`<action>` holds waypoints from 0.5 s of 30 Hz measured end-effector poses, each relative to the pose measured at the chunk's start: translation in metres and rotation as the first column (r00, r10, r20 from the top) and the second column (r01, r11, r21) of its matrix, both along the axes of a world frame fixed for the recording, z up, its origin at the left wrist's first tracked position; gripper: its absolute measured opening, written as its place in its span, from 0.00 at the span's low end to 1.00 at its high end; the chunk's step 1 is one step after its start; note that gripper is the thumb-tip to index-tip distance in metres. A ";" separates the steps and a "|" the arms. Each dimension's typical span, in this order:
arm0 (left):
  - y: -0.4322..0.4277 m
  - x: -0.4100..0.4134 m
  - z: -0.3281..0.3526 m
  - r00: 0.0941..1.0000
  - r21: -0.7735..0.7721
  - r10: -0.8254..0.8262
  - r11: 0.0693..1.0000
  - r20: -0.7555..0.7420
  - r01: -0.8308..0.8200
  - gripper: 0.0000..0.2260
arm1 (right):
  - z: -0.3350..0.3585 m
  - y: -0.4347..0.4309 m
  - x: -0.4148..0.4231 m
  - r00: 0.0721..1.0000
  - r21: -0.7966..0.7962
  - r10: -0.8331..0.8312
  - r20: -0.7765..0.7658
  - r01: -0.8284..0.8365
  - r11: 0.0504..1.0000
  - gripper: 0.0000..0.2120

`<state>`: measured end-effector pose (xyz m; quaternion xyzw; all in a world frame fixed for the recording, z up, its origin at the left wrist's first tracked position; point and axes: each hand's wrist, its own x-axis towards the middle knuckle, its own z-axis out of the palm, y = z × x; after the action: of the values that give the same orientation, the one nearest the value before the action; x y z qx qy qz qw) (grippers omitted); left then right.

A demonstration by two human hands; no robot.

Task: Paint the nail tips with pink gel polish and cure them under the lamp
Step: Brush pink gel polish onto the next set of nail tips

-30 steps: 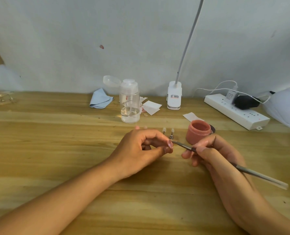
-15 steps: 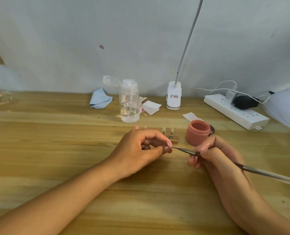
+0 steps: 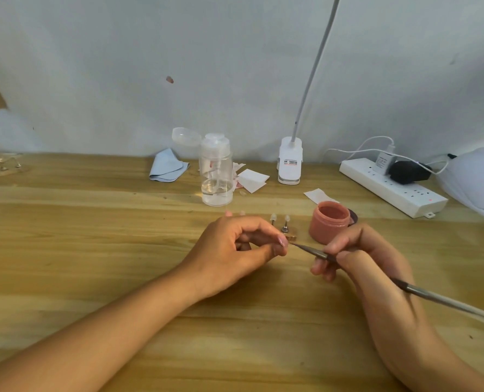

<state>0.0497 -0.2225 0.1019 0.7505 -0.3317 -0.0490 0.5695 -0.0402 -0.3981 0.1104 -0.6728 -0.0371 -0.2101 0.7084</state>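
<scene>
- Head view is showing the left hand (image 3: 229, 247) resting on the wooden table (image 3: 93, 236), its fingers curling inward and the thumb pressing against the forefinger in a narrow pinch; whether anything is sitting inside that pinch cannot be told
- a pink nail (image 3: 283, 240) is showing at the end of that forefinger; whether it is a loose tip or the finger's own is unclear
- the right hand (image 3: 370, 267) is gripping a thin brush (image 3: 314, 251) like a pen, fingers wrapping round its metal shaft; the long handle is trailing out past the wrist
- the brush's point is touching the pink nail, between the two hands
- two nail tips on small stands (image 3: 285, 223) are standing upright just beyond the left fingertips
- an open jar of pink gel (image 3: 329, 222) is sitting just beyond the right hand's knuckles, near those stands
- farther beyond the left hand a clear pump bottle (image 3: 216, 176) is standing, a blue cloth (image 3: 167, 166) lying beside it
- well beyond the right hand a white power strip (image 3: 390, 190) is lying; a white domed housing (image 3: 478, 182) is sitting past it, partly cut off
</scene>
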 end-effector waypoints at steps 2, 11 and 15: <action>0.000 0.000 -0.001 1.000 0.001 -0.009 1.000 0.003 0.009 0.04 | 0.000 0.000 -0.001 0.999 0.004 0.026 -0.026 -0.026 1.000 0.16; 0.000 -0.005 0.004 1.000 0.007 -0.001 1.000 -0.003 0.001 0.02 | 0.002 0.004 -0.005 0.999 -0.019 -0.022 0.036 0.023 1.000 0.10; 0.001 -0.006 0.005 1.000 0.028 0.010 1.000 -0.004 -0.010 0.03 | 0.010 0.008 -0.010 0.954 -0.068 -0.169 0.248 0.191 0.979 0.07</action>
<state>0.0434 -0.2217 0.1074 0.7600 -0.3260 -0.0525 0.5598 -0.0502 -0.3897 0.1199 -0.6743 -0.0711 -0.3520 0.6452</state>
